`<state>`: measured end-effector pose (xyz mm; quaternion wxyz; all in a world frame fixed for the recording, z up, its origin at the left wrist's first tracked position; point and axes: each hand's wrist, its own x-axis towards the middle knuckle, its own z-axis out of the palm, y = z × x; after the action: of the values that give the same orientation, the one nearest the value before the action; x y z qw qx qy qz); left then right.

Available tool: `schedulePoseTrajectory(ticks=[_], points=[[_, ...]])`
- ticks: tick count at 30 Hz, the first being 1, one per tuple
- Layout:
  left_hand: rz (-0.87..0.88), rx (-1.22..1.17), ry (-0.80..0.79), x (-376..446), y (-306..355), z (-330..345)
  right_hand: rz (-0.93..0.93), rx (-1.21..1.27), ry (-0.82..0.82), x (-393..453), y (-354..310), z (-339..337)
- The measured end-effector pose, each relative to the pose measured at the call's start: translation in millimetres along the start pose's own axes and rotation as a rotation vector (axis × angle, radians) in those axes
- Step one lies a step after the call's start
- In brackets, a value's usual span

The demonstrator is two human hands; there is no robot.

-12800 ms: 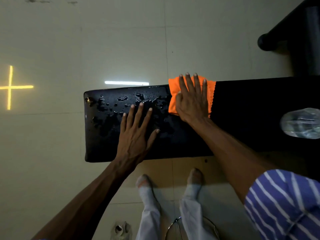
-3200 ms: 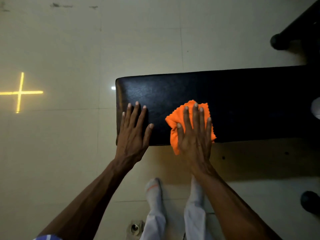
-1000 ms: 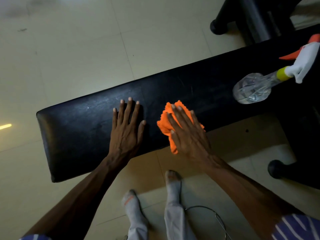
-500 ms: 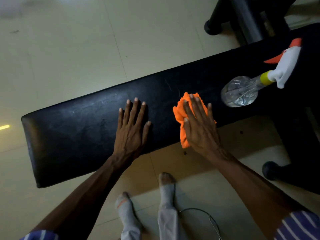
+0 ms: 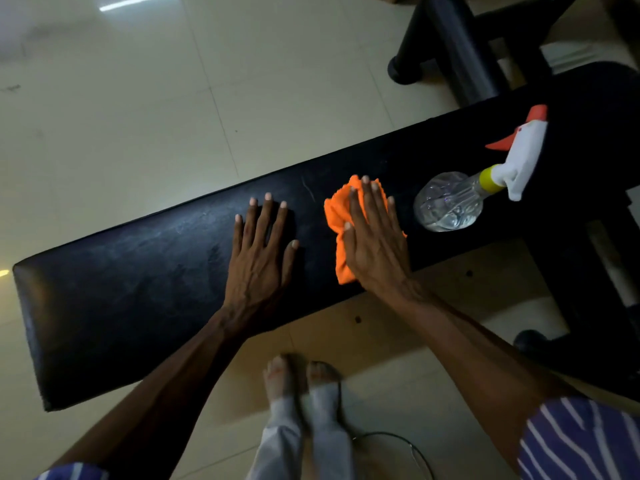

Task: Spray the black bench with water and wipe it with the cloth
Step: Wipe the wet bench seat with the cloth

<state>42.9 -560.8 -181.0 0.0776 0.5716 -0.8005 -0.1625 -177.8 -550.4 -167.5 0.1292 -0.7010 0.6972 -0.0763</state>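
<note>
A person's right hand (image 5: 375, 244), fingers spread flat, presses the orange cloth (image 5: 341, 221) on the black bench (image 5: 138, 289), now nearer the spray bottle (image 5: 450, 202). The left hand (image 5: 258, 258) stays splayed beside the cloth. Earlier droplets are gone; wiping looks nearly finished.

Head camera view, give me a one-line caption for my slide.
Right hand presses an orange cloth flat on the black bench; left hand braces beside it, spray bottle lying nearby.
</note>
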Motion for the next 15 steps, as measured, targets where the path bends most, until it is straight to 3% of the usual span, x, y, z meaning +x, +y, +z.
schedulePoseTrajectory(ticks=[6,12,15], points=[[0.01,-0.029,0.017,20.2,-0.3,6.9,0.249,-0.021,0.083,76.9,-11.7,1.1],[0.028,-0.031,-0.02,36.7,0.7,0.6,-0.108,-0.074,-0.026,30.2,13.2,-5.4],[0.037,-0.026,-0.06,37.0,3.1,3.1,-0.088,-0.074,-0.079,16.6,28.8,-10.9]])
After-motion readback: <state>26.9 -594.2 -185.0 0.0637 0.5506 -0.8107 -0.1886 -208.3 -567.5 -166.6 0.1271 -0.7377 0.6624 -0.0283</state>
